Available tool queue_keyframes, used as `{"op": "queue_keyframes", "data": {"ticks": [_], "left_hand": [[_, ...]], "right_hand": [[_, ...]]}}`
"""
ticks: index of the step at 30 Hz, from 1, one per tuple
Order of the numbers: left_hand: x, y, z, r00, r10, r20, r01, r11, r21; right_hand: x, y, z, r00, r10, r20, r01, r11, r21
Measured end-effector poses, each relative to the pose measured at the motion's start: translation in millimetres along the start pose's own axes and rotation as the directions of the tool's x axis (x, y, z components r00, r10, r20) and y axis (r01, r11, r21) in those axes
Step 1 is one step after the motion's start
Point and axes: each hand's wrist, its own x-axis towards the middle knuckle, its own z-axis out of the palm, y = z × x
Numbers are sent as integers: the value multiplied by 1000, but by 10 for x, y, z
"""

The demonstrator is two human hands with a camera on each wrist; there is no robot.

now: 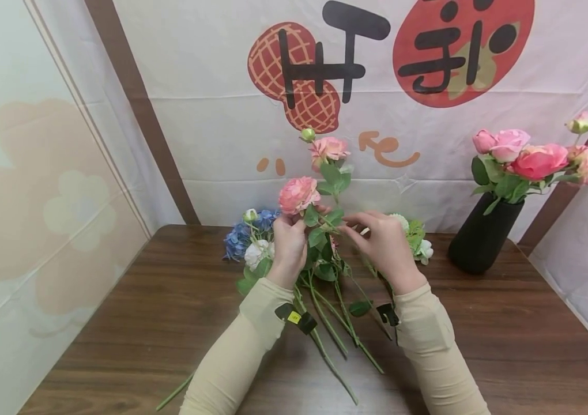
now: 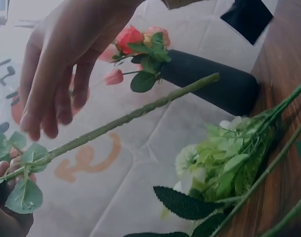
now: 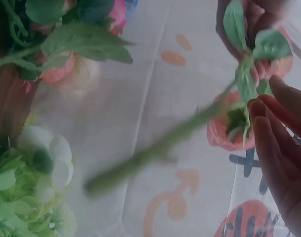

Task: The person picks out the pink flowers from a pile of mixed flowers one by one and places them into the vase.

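My left hand grips a pink peony stem just under a full bloom. A second bloom and a green bud rise above it. In the left wrist view, the bare green stem slants away from the leaves to a cut end. My right hand is at the leaves on the right of the stem. Its fingertips touch or nearly touch a leaf; whether they pinch it is unclear. Several other flower stems lie on the table below.
A black vase with pink flowers stands at the right back of the wooden table. Blue hydrangea and white flowers lie at left, green and white flowers at right. A printed cloth hangs behind.
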Motion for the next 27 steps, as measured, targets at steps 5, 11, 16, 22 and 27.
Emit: {"op": "queue_keyframes", "data": {"ticks": [5,11,16,22,27], "left_hand": [[-16,-10,72,1000,6,11,-6,1000,6],[-57,-52,119,1000,21,-19,-21,1000,0],[-94,-86,118,999,6,-31,-6,1000,-7],[-112,-95,135,999,4,-41,-6,1000,-27],[-118,-97,146,999,25,-20,-26,999,-46]], "right_hand": [[13,-27,40,1000,22,-13,-23,1000,-9],[2,-11,47,998,63,-11,-63,997,-38],[-14,-18,38,998,64,10,-63,996,-55],[-27,-30,38,998,61,19,-60,996,-63],[-20,-35,37,999,47,0,-47,997,-69]]}}
